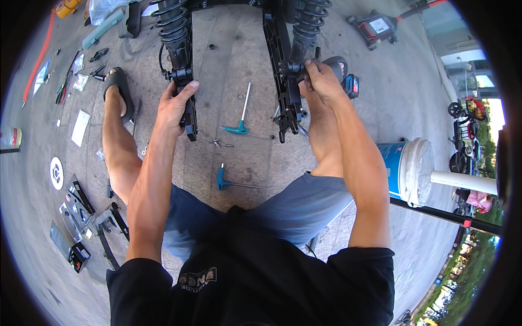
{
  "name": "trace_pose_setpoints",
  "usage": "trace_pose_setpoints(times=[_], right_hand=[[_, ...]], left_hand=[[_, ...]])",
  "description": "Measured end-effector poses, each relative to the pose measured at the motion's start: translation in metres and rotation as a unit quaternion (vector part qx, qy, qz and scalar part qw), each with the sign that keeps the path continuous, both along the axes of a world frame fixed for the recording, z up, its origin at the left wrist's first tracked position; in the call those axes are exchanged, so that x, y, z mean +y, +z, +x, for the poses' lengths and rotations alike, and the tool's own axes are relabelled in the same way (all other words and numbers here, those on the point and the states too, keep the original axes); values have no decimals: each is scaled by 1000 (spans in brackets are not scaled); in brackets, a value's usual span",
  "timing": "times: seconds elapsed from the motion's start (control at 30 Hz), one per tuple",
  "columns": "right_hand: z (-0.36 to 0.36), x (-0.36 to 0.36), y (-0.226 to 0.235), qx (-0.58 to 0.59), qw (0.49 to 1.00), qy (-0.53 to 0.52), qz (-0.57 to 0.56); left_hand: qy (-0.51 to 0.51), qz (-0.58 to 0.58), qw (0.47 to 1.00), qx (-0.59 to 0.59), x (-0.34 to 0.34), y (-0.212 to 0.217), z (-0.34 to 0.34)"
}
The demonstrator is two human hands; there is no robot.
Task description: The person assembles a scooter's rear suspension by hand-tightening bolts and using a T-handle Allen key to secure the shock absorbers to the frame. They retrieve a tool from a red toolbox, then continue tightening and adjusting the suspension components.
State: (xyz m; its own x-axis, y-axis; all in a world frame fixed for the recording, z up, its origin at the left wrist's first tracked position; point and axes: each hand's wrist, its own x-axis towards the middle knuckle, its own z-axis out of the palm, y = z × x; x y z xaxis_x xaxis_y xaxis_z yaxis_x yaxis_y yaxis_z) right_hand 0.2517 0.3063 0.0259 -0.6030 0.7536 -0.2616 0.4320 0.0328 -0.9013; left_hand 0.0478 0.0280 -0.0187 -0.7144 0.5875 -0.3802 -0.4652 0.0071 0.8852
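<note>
My left hand [176, 100] is closed around a black metal arm [190, 117], just below the lower end of the left coil-spring shock absorber [173, 32]. The thumb lies along the top of the arm, and the other fingers are mostly hidden. On the other side, my right hand [324, 81] grips the lower mount of the right shock absorber [308, 27], beside a slotted black metal arm [287, 92]. Its fingertips are partly hidden there. Between the two arms, a teal T-handle hex key [237, 128] lies on the paving, with a second teal T-handle key [222, 178] closer to me.
Small metal parts [220, 143] lie between my feet. A cordless tool's battery [352, 86] shows by my right foot. A floor jack [376, 26] stands far right, a blue-and-white bucket [405, 171] nearer. Opened packaging [76, 206] and a white disc [56, 173] lie at left.
</note>
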Motion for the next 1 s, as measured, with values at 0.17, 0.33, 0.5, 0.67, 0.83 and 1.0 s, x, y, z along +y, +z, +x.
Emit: trace_pose_setpoints(times=[0.17, 0.33, 0.5, 0.67, 0.83, 1.0], right_hand=[[4, 1, 3, -74, 997, 24, 2], [6, 0, 10, 103, 983, 7, -149], [-3, -11, 11, 66, 990, -14, -120], [-5, -9, 6, 30, 993, -62, -100], [0, -3, 0, 147, 975, -32, -162], [9, 10, -14, 219, 959, -16, -181]], left_hand=[[-4, -4, 1000, 17, 0, -3, -2], [7, 2, 1000, 21, 2, -3, 0], [5, 7, 1000, 13, 2, -1, 0], [-8, 25, 1000, 10, 1, -2, -1], [-1, 35, 999, 7, -1, -2, -2], [-12, 15, 1000, 4, -1, -1, -3]])
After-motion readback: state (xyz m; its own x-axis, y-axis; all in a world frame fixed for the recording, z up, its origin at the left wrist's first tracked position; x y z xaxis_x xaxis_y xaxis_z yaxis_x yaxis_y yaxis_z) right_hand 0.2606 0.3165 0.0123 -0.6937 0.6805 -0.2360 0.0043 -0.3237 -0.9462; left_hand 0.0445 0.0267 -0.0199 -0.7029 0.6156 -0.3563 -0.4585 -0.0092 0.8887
